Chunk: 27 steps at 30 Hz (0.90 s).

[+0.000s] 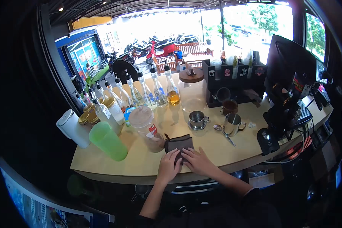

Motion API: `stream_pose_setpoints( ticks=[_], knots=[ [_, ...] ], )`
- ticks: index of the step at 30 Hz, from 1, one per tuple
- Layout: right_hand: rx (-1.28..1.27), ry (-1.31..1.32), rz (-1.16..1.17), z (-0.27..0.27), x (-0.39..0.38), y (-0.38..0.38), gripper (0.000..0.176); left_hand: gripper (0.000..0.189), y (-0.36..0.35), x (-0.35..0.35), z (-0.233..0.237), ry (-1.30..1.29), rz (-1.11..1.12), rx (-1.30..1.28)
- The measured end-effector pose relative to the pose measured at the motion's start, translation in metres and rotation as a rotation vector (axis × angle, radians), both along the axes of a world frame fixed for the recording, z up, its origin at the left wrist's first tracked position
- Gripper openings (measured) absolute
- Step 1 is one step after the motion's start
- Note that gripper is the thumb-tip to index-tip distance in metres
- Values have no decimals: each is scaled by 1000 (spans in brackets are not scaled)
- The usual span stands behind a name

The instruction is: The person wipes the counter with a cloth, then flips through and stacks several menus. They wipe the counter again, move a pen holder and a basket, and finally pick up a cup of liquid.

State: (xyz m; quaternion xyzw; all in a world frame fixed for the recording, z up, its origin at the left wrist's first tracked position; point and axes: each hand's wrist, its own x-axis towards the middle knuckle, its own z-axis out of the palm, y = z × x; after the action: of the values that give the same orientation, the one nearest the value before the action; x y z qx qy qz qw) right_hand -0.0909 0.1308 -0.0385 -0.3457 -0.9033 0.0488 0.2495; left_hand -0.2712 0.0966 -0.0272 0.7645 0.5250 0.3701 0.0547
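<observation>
A dark folded cloth (179, 144) lies near the front edge of the wooden counter. My left hand (169, 166) rests on its lower left part, fingers stretched out over the fabric. Beside it, my right hand (197, 161) lies flat on the cloth's lower right part, fingers spread. Just left of the cloth stands a tall clear container with a red label (152, 130). Behind the cloth to the right is a metal cup on a saucer (197, 120). A steel pitcher (231, 124) stands further right, with spoons (225, 135) beside it.
A green tumbler (108, 141) and white jug (73, 128) stand at the left. Pump bottles (155, 89) line the back, near a large lidded jar (192, 93). A black cup organizer (235, 78) and coffee equipment (288, 110) are at the right.
</observation>
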Motion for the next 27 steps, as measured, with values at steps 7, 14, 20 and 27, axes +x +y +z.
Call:
stream_pose_setpoints(
  ticks=[7,14,20,27],
  knots=[
    [30,-39,-119,-11,-17,23,41,42,20,5,-20,33,31,1],
    [-73,36,-80,9,1,11,39,39,14,2,-14,-219,-51,23],
    [-93,497,-6,77,94,0,22,32,23,20,7,-391,-54,152],
    [-285,1330,-198,71,217,92,16,26,102,131,60,-619,-339,-53]
  ],
)
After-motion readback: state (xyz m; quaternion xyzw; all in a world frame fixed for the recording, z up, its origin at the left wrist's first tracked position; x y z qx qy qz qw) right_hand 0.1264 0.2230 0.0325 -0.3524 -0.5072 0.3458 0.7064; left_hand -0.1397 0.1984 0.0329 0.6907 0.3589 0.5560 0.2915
